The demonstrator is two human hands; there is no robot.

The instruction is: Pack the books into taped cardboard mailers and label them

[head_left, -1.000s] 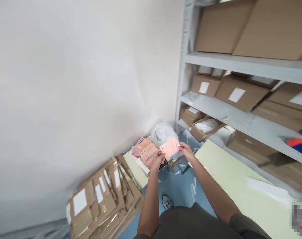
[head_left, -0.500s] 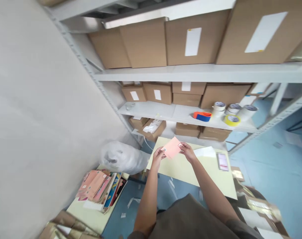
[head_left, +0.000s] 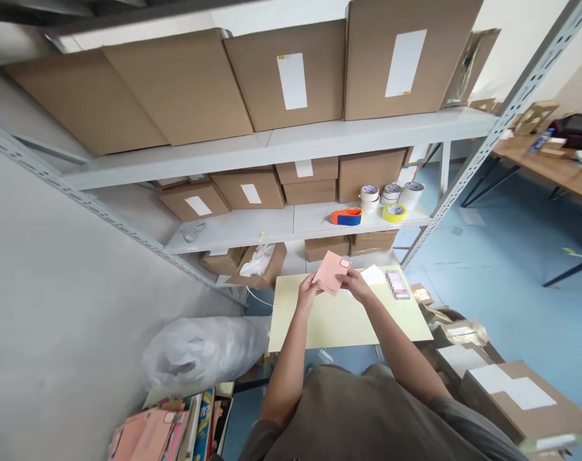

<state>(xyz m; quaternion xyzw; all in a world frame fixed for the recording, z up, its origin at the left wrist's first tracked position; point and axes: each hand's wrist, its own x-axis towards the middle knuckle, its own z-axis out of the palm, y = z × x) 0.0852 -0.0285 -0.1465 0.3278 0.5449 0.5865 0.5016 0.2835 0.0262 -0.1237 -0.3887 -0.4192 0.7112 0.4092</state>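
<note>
Several shelves of a metal rack (head_left: 314, 138) carried cardboard boxes (head_left: 175, 89) behind a pale yellow surface (head_left: 333, 326), and a bulky bundle of clear plastic (head_left: 214, 349) lay just left of that surface. Over the surface a pink envelope (head_left: 329, 271) was held at a slant, the left hand (head_left: 308, 292) pinching its left corner and the right hand (head_left: 358, 285) gripping its right side. A yellow roll of tape (head_left: 394, 213) sat on a shelf beyond.

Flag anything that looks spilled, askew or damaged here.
Thin white scraps lie loose on the blue floor by the pale-yellow rectangular table, looking like litter. The flat pink paper in both hands shows no obvious damage.
</note>
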